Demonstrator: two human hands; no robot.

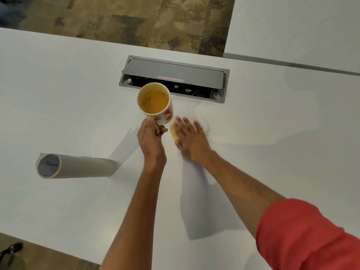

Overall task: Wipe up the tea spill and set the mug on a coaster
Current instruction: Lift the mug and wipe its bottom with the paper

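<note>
Wiping is the step in hand, by my reckoning: the right hand, fingers spread flat, presses a white paper sheet onto the white table at the middle of the frame, over a yellow-stained, soaked patch showing at the thumb side. The sheet trails down toward the lower middle. The left hand holds the mug just left of the wiping hand, fingers curled about its handle and thumb on top; it looks lifted clear of the table, though I cannot be sure. It is cream with red marks, part full of amber tea. Next, I judge, the mug must stay level while the patch is finished. I see no coaster. A paper roll lies at the left.
</note>
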